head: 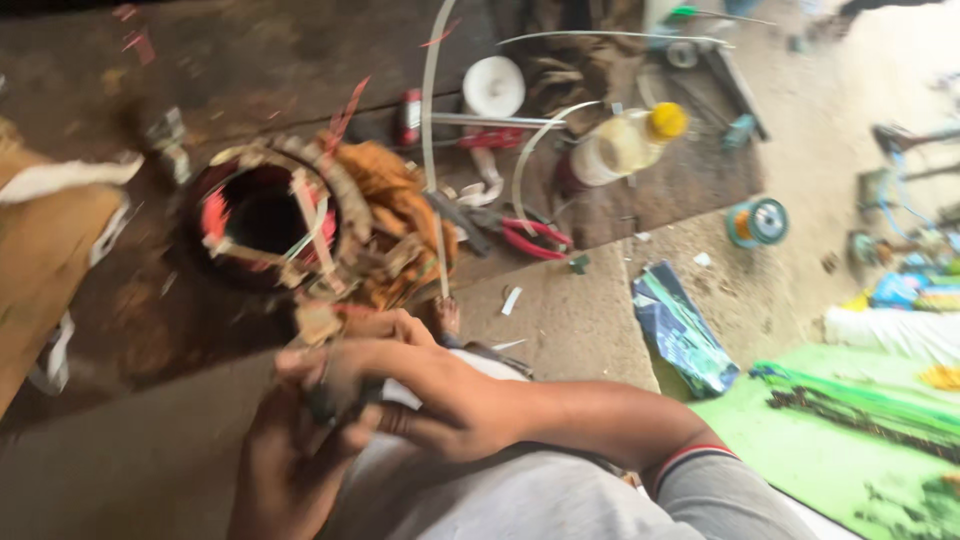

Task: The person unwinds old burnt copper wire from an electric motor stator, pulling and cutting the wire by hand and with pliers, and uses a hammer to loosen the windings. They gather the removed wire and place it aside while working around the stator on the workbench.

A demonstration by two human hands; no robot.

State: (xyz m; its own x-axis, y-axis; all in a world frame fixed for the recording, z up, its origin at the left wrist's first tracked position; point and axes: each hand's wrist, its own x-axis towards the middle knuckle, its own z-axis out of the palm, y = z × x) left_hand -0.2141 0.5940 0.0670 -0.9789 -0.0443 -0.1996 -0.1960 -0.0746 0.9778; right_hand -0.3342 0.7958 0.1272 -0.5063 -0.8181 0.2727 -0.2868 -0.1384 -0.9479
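Nearest the lens, the right hand (pixel 420 385) and the left hand (pixel 295 455) meet over the person's lap, above pale grey cloth. Right-hand fingers are curled closed and overlap the left; a small dark piece (pixel 322 405) sits pinched between them, but motion blur hides what it is and which grip really carries it. The left hand's fingers are bent inward around the same spot, so its grip looks closed too, though I cannot tell how firmly.

Just beyond the fingertips, touching or nearly touching them, stands the motor stator (pixel 268 215), a dark ring with an open bore, pale paper strips and red slivers sticking out of its slots. A bundle of orange-brown copper winding (pixel 400 210) bulges from its right side. It rests on a stained, dark floor (pixel 200 60).

Farther out lie red-handled pliers (pixel 535 238), a white tape roll (pixel 493 86) and a bottle with a yellow cap (pixel 625 145) on its side. A teal wire spool (pixel 757 221) sits well apart to the right, near a blue-green packet (pixel 685 335) and a bright green mat (pixel 820 450).
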